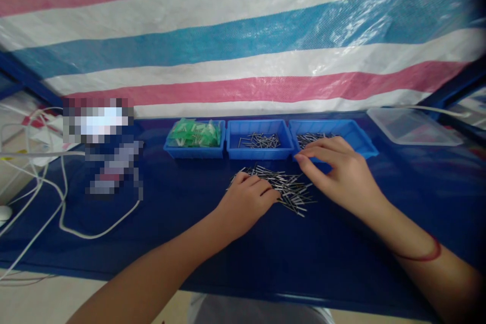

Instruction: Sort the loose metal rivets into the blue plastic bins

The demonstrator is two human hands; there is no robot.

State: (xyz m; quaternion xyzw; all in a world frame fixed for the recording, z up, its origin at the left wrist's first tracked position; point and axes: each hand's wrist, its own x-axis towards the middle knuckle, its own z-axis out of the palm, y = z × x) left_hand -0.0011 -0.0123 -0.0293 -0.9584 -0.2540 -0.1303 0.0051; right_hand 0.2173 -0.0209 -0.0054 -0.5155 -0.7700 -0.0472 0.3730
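Note:
A loose pile of thin metal pins [292, 187], which look like rivets, lies on the blue table. My left hand [246, 202] rests on the pile's left side, its fingers curled down among the pins. My right hand [341, 172] hovers at the front edge of the right blue bin [357, 136], which also has pins in it. Its thumb and index fingertip come together in a pinch; anything between them is too small to see. More short metal pins [261, 140] lie in the middle blue bin [256, 154].
The left blue bin [195, 152] contains green-and-clear plastic packets [195, 133]. White cables [94, 236] loop over the table's left side. A clear plastic lid [413, 126] lies at the back right. Striped plastic sheeting [243, 35] hangs behind the bins.

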